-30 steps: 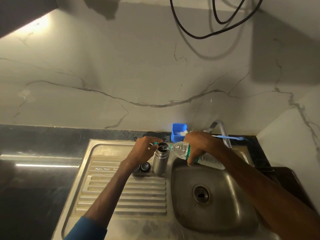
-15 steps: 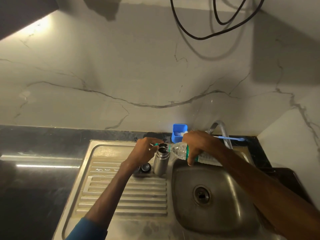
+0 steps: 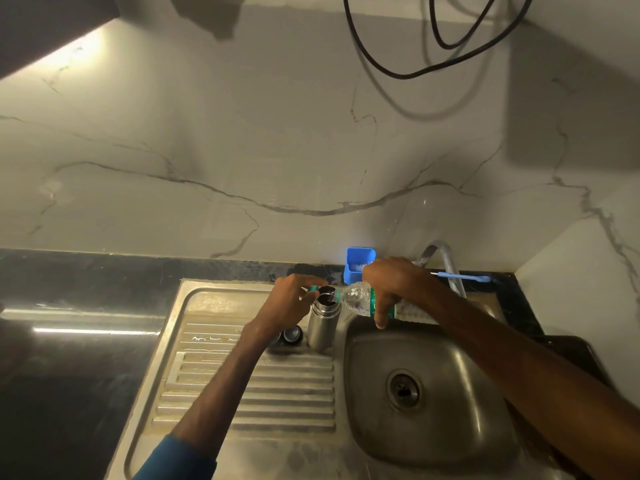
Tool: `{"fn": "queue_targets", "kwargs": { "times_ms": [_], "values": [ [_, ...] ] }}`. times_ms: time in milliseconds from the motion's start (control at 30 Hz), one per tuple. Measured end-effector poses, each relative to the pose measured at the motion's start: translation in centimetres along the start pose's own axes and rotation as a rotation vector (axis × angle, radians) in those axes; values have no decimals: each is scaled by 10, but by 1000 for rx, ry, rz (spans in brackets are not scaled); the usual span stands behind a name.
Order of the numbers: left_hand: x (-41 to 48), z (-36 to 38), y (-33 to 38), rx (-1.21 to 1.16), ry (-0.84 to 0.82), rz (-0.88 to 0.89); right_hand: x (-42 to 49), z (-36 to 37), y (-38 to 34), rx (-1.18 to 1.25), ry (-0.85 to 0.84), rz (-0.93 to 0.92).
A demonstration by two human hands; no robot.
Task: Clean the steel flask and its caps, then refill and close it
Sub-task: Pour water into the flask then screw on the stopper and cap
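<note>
The cylindrical brushed-steel flask (image 3: 322,322) stands upright and uncapped on the ribbed steel draining board (image 3: 256,386), right at the edge of the sink basin (image 3: 433,403), and the left hand (image 3: 290,306) is curled beside its neck, fingertips at the rim and pinching a small teal cap (image 3: 313,288). The right hand (image 3: 393,285) is closed around a clear plastic water bottle with a green label (image 3: 360,300), tipped almost flat so that its mouth sits over the flask's opening. A dark round flask cap (image 3: 293,334) lies on the board just left of the flask's base (partly behind the left wrist), while a blue plastic tub (image 3: 359,263) and a curved steel tap (image 3: 441,254) stand against the marbled wall.
</note>
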State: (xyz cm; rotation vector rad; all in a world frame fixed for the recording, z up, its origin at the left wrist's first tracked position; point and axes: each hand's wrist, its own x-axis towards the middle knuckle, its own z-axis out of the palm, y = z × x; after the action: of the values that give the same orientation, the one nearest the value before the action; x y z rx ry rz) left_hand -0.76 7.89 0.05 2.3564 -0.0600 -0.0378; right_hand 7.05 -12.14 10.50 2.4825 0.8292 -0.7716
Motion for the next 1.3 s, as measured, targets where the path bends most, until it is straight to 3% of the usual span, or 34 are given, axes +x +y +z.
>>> {"fn": "queue_targets", "kwargs": {
  "times_ms": [333,600,1300],
  "values": [
    [1,3,0,-9,-2,-39,-6,-14,-5,-91,-20,-31],
    [2,2,0,-6,5,-32,-10,-18,-3,-167,57,-63],
    [4,3,0,4,2,-24,-17,-27,7,-143,166,-87]
  ]
}}
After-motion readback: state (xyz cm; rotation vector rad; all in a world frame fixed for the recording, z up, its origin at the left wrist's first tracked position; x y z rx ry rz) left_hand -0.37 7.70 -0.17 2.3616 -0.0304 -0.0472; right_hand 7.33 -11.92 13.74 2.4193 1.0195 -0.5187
